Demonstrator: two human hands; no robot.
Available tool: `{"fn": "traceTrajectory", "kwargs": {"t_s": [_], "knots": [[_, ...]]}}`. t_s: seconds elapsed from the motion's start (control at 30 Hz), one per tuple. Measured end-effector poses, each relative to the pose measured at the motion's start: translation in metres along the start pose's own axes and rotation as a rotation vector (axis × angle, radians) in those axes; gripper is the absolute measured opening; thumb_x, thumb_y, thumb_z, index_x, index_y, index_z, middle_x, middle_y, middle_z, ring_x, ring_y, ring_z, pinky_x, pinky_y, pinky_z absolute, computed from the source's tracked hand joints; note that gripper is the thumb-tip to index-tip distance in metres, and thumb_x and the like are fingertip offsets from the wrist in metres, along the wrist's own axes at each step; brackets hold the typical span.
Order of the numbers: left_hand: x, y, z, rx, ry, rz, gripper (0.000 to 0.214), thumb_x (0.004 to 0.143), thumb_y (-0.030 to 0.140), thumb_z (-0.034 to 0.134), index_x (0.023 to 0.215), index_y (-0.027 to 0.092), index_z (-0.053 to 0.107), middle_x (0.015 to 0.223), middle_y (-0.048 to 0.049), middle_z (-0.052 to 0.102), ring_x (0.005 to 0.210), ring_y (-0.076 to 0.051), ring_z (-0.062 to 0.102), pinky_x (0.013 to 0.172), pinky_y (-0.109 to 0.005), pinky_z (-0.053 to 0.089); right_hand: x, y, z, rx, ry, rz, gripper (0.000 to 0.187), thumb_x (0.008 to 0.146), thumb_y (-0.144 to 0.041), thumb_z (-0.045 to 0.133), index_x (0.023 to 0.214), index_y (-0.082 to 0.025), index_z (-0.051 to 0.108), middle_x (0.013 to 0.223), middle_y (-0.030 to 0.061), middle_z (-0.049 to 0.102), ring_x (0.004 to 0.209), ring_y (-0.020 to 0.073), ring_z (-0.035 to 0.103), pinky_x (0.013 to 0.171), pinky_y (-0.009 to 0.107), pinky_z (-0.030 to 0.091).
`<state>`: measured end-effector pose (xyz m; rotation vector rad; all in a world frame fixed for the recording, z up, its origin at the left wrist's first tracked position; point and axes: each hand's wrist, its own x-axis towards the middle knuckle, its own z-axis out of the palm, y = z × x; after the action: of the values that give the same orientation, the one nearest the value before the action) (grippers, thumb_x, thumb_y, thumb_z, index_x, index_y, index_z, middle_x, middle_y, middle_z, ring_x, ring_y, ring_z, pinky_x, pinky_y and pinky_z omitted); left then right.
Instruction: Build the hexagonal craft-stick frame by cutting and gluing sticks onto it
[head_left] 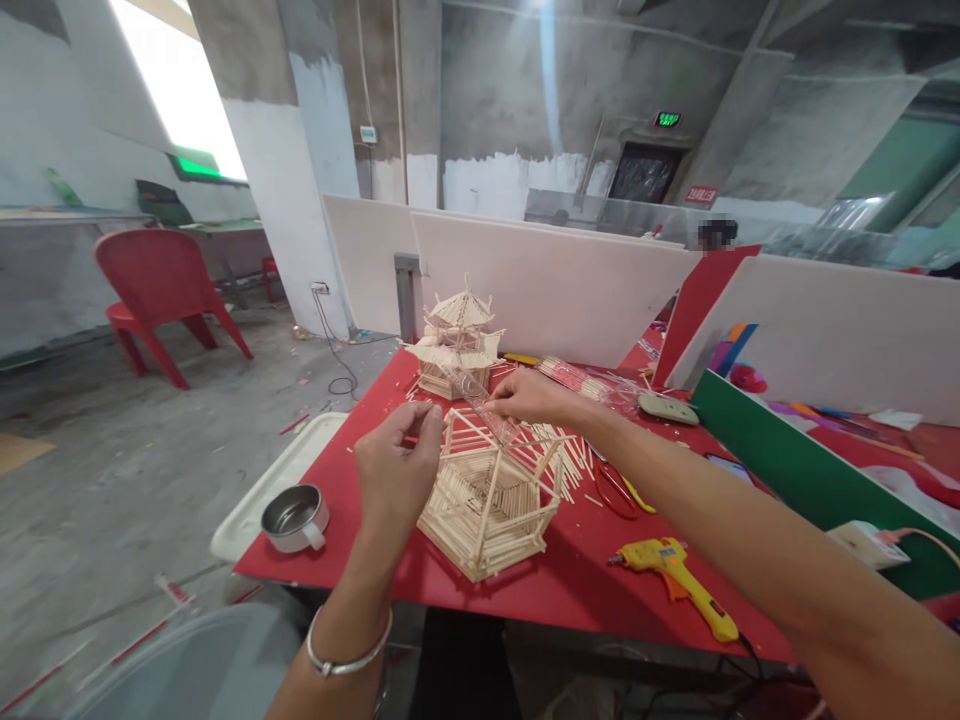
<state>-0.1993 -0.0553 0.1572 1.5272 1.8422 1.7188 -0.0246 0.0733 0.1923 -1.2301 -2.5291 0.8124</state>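
Note:
My left hand [397,455] is raised over the left side of a six-sided frame of thin wooden sticks [480,545]. Its thumb and fingers are pinched together; whatever they may hold is too small to make out. Beyond the frame, my right hand [529,396] is closed on a clear plastic strip [469,388] that looks like a ruler and slants over the frame's back edge. Behind the strip stands a tiered pagoda model [463,312] made of the same sticks. Loose sticks [566,455] lie to the right of the frame, partly behind my right arm.
A metal cup [295,517] stands at the red table's [360,560] left edge. On the right lie a yellow glue gun [675,580], red-handled pliers [616,492] and bundled sticks [574,380]. A green board [787,470] and white partitions [555,280] border the table. Another person's head shows behind the partitions.

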Motion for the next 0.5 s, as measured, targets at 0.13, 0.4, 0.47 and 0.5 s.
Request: {"fn": "traceTrajectory", "kwargs": {"t_s": [0.13,0.4,0.47,0.5], "knots": [[-0.0007,-0.0021,-0.0008,-0.004,0.005,-0.005,0.020,0.084,0.037,0.058,0.079,0.022,0.070,0.070,0.0000,0.072,0.064,-0.014,0.067,0.058,-0.020,0.049,0.0020,0.0014,0.0018,-0.016,-0.010,-0.005,0.027,0.072,-0.035,0.055,0.053,-0.016,0.053,0.049,-0.0031,0.045,0.046,0.0078,0.034,0.047,0.025,0.022],[-0.0001,-0.0057,-0.0011,0.008,-0.005,-0.019,0.019,0.084,0.036,0.058,0.079,0.022,0.070,0.070,0.0005,0.072,0.064,-0.014,0.067,0.058,-0.021,0.049,0.0057,-0.0015,0.0011,-0.056,-0.037,-0.027,0.028,0.072,-0.033,0.055,0.050,-0.018,0.044,0.049,-0.0050,0.035,0.048,0.0077,0.028,0.048,0.026,0.019],[0.0001,-0.0063,-0.0008,0.013,-0.004,-0.024,0.019,0.083,0.036,0.058,0.079,0.022,0.070,0.069,0.0005,0.072,0.064,-0.014,0.067,0.057,-0.021,0.049,0.0066,-0.0034,0.0006,-0.065,-0.049,-0.032,0.030,0.072,-0.032,0.054,0.049,-0.019,0.040,0.049,-0.0055,0.031,0.048,0.0076,0.027,0.048,0.026,0.018],[0.0002,-0.0066,-0.0008,0.013,-0.002,-0.027,0.019,0.083,0.036,0.058,0.079,0.022,0.070,0.069,0.0004,0.072,0.064,-0.014,0.067,0.057,-0.021,0.049,0.0071,-0.0042,0.0004,-0.069,-0.054,-0.032,0.031,0.072,-0.032,0.054,0.049,-0.019,0.038,0.050,-0.0056,0.029,0.049,0.0076,0.026,0.049,0.026,0.018]]}}
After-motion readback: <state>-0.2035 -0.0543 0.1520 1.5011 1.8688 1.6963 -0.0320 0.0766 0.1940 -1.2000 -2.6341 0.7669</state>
